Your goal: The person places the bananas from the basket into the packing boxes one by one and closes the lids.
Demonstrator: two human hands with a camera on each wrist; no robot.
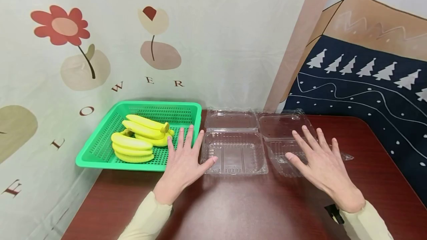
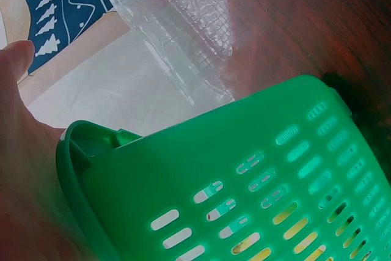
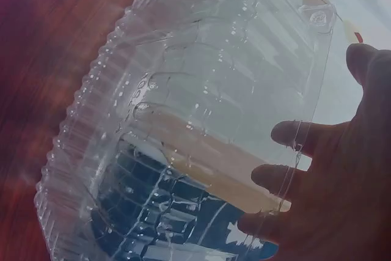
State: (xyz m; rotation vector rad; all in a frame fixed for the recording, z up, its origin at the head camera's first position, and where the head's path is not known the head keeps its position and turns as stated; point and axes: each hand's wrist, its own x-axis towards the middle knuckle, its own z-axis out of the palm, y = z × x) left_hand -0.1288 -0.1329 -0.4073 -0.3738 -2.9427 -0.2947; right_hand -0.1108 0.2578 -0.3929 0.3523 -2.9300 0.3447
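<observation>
Yellow bananas (image 1: pixel 131 147) lie in bunches inside a green perforated basket (image 1: pixel 156 103) at the left of the table. My left hand (image 1: pixel 185 162) is spread with straight fingers over the basket's right side, holding nothing. The basket wall (image 2: pixel 183 163) fills much of the left wrist view. Two clear plastic clamshell boxes with raised lids stand side by side: the left box (image 1: pixel 235 155) and the right box (image 1: pixel 280 156). Over the right box my right hand (image 1: pixel 325 169) is spread, its fingers apart. In the right wrist view its fingertips overlap the box edge (image 3: pixel 314 90); contact cannot be told.
The dark red table (image 1: pixel 240 203) runs in front of the boxes and basket. A pale curtain (image 1: pixel 227 40) with printed flowers hangs behind, and a dark blue cloth (image 1: pixel 360 92) with white trees hangs at the right.
</observation>
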